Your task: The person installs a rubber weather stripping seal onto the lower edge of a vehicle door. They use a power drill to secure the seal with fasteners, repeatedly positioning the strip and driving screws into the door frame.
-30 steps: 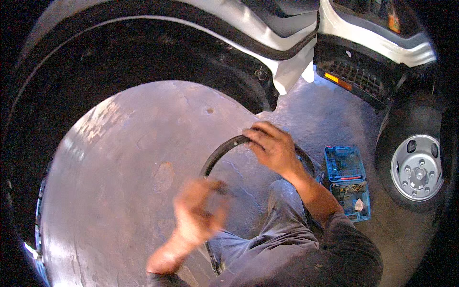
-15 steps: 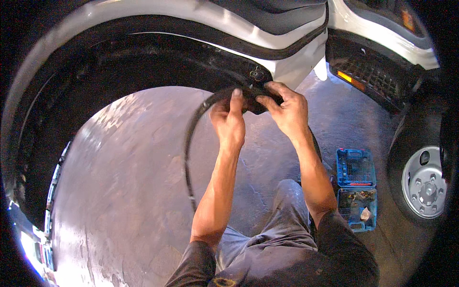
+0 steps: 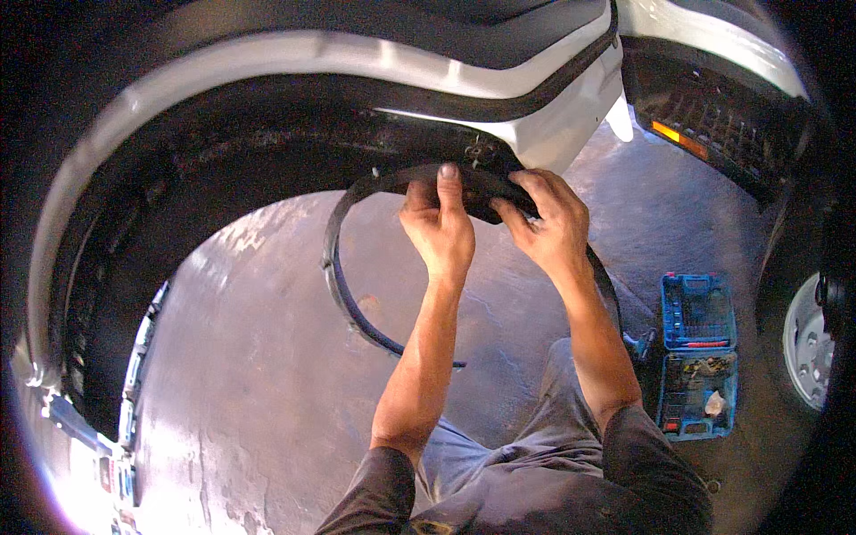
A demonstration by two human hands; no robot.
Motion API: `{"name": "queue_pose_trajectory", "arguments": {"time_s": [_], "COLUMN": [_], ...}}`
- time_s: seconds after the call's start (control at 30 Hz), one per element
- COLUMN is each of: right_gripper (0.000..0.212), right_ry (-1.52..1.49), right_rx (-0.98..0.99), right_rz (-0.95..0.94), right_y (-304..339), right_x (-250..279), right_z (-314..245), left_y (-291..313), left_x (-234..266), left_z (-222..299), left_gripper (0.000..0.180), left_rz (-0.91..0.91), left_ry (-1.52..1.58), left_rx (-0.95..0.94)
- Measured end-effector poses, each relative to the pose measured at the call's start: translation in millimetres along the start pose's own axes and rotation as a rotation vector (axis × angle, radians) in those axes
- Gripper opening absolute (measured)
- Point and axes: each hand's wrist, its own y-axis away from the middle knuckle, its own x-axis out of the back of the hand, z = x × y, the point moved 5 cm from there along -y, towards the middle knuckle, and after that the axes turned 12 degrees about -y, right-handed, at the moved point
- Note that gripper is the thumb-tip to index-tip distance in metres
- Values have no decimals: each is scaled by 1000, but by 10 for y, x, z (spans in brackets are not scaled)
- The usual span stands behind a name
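Note:
A long, flexible black trim strip (image 3: 331,267) with small clips along it is in both my hands. My left hand (image 3: 440,234) pinches it, thumb up, and from there its free end curls down to the left and back behind my left forearm. My right hand (image 3: 555,223) grips the strip at the lower corner of a white vehicle's wheel arch (image 3: 392,61), thumb and fingers bent round it. Another length runs down behind my right forearm. Just above my hands, a small fastener (image 3: 479,152) shows on the dark arch lining. The exact contact at the fingertips is in shadow.
An opened blue tool case (image 3: 698,357) with small parts lies on the concrete floor (image 3: 267,357) to the right. Beyond it are a wheel (image 3: 810,343) and a dark step panel with an orange reflector (image 3: 679,141). My knee is below my right arm.
The strip's free end has swung inward into a tighter curl, its tip now showing right of my left forearm. Both hands keep their hold. The whole view has shifted a little.

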Motion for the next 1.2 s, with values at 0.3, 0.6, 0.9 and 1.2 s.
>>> {"name": "queue_pose_trajectory", "arguments": {"time_s": [0.3,0.6,0.9,1.2], "right_gripper": [48,38,44,37], "right_ry": [27,-56,-155,-260], "right_rx": [-143,-113,-97,-298], "right_rz": [143,281,367,495], "right_y": [608,918,1030,1113], "right_x": [332,8,-159,-125], "right_z": [310,481,422,475], "left_y": [12,-5,-20,-66], "left_x": [-17,-39,8,16], "left_z": [8,-38,-69,-47], "left_gripper": [28,29,33,33], "left_rz": [38,10,-14,-51], "left_ry": [-167,-70,-78,-36], "left_rx": [20,-43,11,84]}}
